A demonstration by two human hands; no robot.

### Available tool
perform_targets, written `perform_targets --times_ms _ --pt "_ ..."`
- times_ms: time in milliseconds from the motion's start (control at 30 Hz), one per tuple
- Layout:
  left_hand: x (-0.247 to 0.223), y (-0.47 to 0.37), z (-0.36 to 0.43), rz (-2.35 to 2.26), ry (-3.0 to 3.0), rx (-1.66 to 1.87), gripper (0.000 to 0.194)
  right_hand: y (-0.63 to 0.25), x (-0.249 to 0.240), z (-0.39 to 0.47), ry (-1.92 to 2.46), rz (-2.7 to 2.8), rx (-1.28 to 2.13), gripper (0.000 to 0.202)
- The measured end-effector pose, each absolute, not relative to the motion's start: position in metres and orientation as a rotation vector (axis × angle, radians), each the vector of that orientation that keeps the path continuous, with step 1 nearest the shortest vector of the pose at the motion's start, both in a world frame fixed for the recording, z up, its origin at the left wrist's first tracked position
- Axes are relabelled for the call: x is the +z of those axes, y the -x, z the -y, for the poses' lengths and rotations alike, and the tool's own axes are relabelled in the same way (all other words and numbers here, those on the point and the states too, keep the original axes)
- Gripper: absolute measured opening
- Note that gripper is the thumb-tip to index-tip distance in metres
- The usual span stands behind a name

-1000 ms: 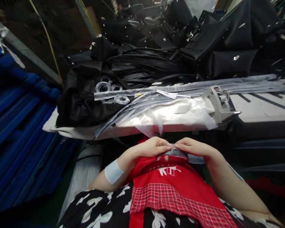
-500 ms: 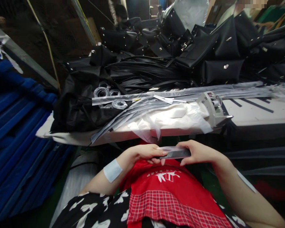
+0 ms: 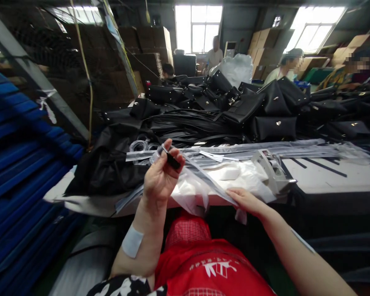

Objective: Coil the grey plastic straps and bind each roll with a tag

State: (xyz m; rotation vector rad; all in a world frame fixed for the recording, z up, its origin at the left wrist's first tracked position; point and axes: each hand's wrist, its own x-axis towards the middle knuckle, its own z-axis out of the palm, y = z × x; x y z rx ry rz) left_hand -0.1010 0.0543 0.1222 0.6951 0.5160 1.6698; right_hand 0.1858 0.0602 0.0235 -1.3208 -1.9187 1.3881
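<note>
At far left, a stack of blue slatted panels (image 3: 24, 197) rose beside you, with a long roll wrapped in clear plastic (image 3: 86, 255) low by your left arm. A rumpled black sheet of leather-like material (image 3: 101, 168) covered the left end of the long white-topped worktable (image 3: 320, 181), and coiled rings of clear plastic (image 3: 138, 146) lay just behind your left hand (image 3: 161, 176). That hand, palm turned toward you, had its fingers curled narrowly around a short black piece (image 3: 173, 161). From those fingers a long flat strip of translucent grey plastic (image 3: 209, 181) slanted down to the right, suspended between your hands above the worktable's near edge; whether it joined the black piece could not be told. Behind it lay crumpled white plastic film (image 3: 231, 172). Your right hand (image 3: 246, 200), lower, pinched the strip's other end between thumb and fingers. Beyond it stood an off-white tabletop machine (image 3: 266, 166), near narrow black strips (image 3: 325, 166) on the bare white surface. Black bags with metal fittings (image 3: 274, 131) were heaped across the back, a co-worker in a pale top (image 3: 274, 75) behind them.
</note>
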Motion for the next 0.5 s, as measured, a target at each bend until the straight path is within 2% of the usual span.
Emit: perform_targets --times_ms 100,167,267,333,500 --pt "0.115 0.113 -0.081 -0.740 -0.937 2.070 0.029 -0.163 0.045 -0.021 1.123 2.000 1.491 0.065" --pt "0.097 0.112 -0.090 -0.991 -1.343 2.079 0.035 -0.162 0.066 -0.004 0.986 1.985 1.417 0.059" --pt "0.060 0.104 -0.085 -1.335 -2.032 1.538 0.036 -0.177 0.099 -0.001 1.082 1.700 1.246 0.041" --pt "0.040 0.099 -0.072 -1.443 -2.262 1.166 0.037 -0.189 0.114 -0.009 1.208 1.491 1.155 0.037" --pt "0.019 0.093 -0.039 -1.427 -2.532 0.692 0.039 -0.206 0.127 -0.033 1.310 1.395 0.983 0.036"
